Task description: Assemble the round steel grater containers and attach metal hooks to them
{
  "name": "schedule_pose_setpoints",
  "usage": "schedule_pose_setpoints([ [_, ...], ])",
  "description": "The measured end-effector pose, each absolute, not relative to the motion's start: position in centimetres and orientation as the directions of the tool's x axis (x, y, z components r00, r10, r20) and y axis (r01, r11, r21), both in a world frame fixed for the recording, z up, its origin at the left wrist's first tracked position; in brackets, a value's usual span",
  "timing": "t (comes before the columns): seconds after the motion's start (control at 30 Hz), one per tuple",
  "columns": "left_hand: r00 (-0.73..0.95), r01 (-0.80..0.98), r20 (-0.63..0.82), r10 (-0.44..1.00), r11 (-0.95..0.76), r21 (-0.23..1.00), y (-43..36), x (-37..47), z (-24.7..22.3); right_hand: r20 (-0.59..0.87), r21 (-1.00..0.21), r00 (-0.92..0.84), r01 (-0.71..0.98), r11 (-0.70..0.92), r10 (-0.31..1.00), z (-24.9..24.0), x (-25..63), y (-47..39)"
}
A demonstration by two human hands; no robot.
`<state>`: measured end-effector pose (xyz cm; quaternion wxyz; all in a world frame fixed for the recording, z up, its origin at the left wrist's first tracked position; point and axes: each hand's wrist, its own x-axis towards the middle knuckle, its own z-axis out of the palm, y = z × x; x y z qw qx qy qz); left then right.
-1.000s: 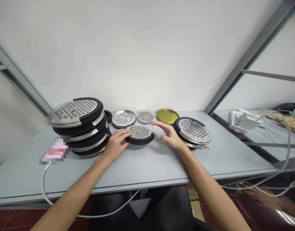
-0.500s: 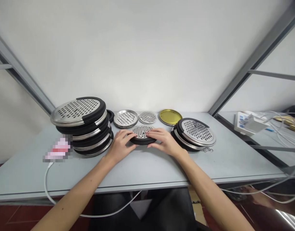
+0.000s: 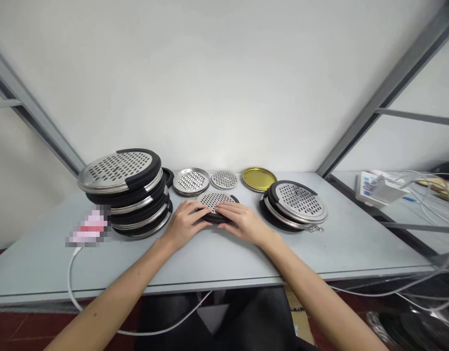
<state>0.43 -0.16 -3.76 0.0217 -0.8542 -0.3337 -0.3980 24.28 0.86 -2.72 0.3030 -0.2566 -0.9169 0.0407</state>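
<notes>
A round metal grater disc (image 3: 213, 199) with a black rim along its front and right edge lies on the table between my hands. Its perforated face points up. My left hand (image 3: 184, 219) grips its left front edge, fingertips on top and thumb at the side. From the right, my right hand (image 3: 242, 222) holds the same disc, with several fingers lying over its face and the thumb low at the front. My fingers hide part of the front rim.
A tall stack of black-rimmed graters (image 3: 120, 170) stands left, a lower stack (image 3: 299, 200) right. Behind lie a shiny grater plate (image 3: 191, 181), a flat perforated disc (image 3: 224, 179) and a gold lid (image 3: 259, 178). A blurred pink item (image 3: 88, 228) trails a white cable (image 3: 69, 273). A power strip (image 3: 367, 187) sits far right.
The grater disc has turned a little, so its black rim shows at the right. My right hand has shifted slightly left. Another person's hand at lower right has left the view.
</notes>
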Motion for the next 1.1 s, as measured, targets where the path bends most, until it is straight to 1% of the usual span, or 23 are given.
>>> schedule_pose_setpoints([
  [0.1,0.475,0.57,0.726,0.498,-0.802,0.178,-0.2,0.5,-3.9,0.53,-0.182,-0.686,0.482,0.857,0.499,-2.9,23.8,0.3],
  [0.2,0.472,0.584,0.715,0.515,-0.79,0.183,-0.3,0.6,-3.8,0.54,-0.172,-0.676,0.495,0.852,0.501,-3.0,23.8,0.1],
  [0.27,0.442,0.618,0.7,0.561,-0.756,0.216,-0.3,0.6,-3.5,0.567,-0.183,-0.648,0.503,0.845,0.509,-3.0,24.1,0.2],
  [0.37,0.339,0.669,0.705,0.623,-0.687,0.285,-0.3,0.3,-3.0,0.614,-0.177,-0.613,0.507,0.843,0.498,-2.6,25.0,0.3],
  [0.47,0.239,0.658,0.731,0.639,-0.661,0.362,-0.2,-0.2,-2.7,0.657,-0.099,-0.61,0.512,0.853,0.442,-1.8,26.5,-0.2],
  [0.53,0.21,0.64,0.721,0.661,-0.65,0.41,-0.1,-0.4,-2.7,0.706,-0.052,-0.581,0.528,0.847,0.405,-0.9,27.9,-1.0],
  [0.67,0.268,0.62,0.601,0.753,-0.612,0.491,0.2,-0.4,-3.2,0.867,-0.04,-0.382,0.588,0.808,0.32,1.4,31.7,-2.8],
  [0.77,0.339,0.611,0.514,0.788,-0.6,0.516,0.1,-0.3,-3.4,0.901,-0.025,-0.309,0.664,0.747,0.305,2.6,35.4,-3.7],
  [0.87,0.378,0.606,0.461,0.803,-0.591,0.532,-0.1,-0.1,-3.3,0.884,-0.019,-0.298,0.745,0.667,0.359,2.5,38.8,-4.0],
  [0.97,0.395,0.6,0.437,0.808,-0.587,0.544,-0.2,0.0,-3.2,0.864,0.049,-0.343,0.785,0.618,0.368,1.3,41.2,-3.9],
  [1.1,0.403,0.601,0.42,0.814,-0.581,0.55,-0.2,0.1,-3.3,0.85,0.11,-0.376,0.811,0.574,0.369,-0.3,42.7,-3.5],
])
